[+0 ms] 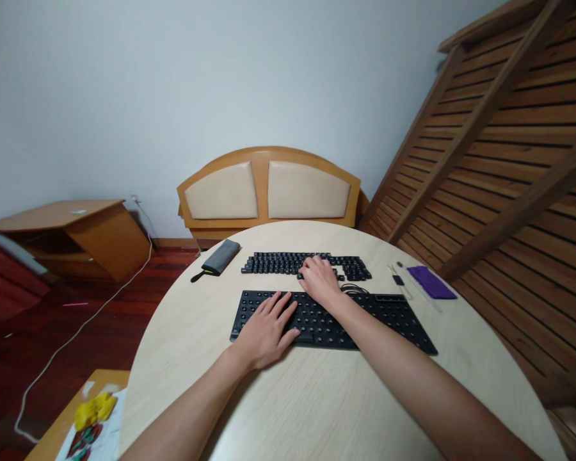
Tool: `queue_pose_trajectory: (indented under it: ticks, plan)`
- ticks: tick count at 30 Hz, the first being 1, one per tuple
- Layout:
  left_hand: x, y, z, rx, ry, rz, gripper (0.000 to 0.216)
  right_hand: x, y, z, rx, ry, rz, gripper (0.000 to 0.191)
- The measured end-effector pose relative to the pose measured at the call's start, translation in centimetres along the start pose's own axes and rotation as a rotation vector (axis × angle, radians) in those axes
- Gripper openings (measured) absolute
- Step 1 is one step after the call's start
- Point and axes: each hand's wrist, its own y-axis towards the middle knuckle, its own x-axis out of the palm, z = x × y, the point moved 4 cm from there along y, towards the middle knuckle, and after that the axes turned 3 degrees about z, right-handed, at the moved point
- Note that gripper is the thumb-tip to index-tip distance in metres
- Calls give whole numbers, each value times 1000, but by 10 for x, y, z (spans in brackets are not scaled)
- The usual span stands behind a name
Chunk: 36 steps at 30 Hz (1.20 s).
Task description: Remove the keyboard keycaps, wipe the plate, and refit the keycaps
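Observation:
A black keyboard base point(317, 326) stripped of its keycaps lies near the middle of the round table. My left hand point(265, 323) rests on its left part with the fingers stretched and slightly spread, holding nothing. Beyond the base, loose black keycaps point(273, 262) are set out in rows, with a gap toward the right side. My right hand point(320, 280) reaches across the base to these rows, its fingers bent down and drawn together on a keycap, which the fingers mostly hide. A coiled black cable point(354, 289) lies just behind the base.
A grey pouch point(222, 257) sits at the table's left. On the right are a purple cloth point(431, 282) and a small black item point(398, 280) with thin wire. A wooden slatted panel point(518, 147) leans at the right. A white cord point(89, 320) crosses the floor.

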Motion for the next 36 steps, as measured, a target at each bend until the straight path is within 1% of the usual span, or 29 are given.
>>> queue_pose_trajectory:
  ticks: [7,10,13,14,16,18,21,24,27,29,32,34,36]
  plan:
    - [3,-1,-2,3,34,30,61,8,0,2,-23,49,-27,10]
    - [4,-2,-3,9,34,42,60,1,-9,2,-12,107,-14,11]
    - [1,-3,-6,13,26,55,59,-13,-31,4,38,175,12,13]
    - [0,-4,-6,12,23,60,58,-18,-41,5,59,222,19,13]
    - [-3,-4,-6,5,22,72,57,-27,-62,8,111,439,33,11]
    - [-6,-3,-2,-5,26,95,53,-31,-83,10,150,621,7,13]
    - [-10,-1,13,8,-9,163,45,-35,-107,14,182,783,-22,14]
    - [-14,4,34,31,-100,192,38,-38,-119,15,166,876,-27,14]
    - [-15,9,49,12,-110,149,34,-38,-123,12,140,922,-31,13]
    - [-15,10,52,-7,-98,120,31,-37,-123,9,122,921,-26,11]
    - [-13,7,50,-16,-135,142,30,-35,-124,6,111,886,-23,9]
    - [-12,2,46,-4,-196,171,28,-32,-125,5,114,852,-33,9]
    - [-10,-3,40,15,-261,173,25,-30,-125,5,117,824,-47,9]
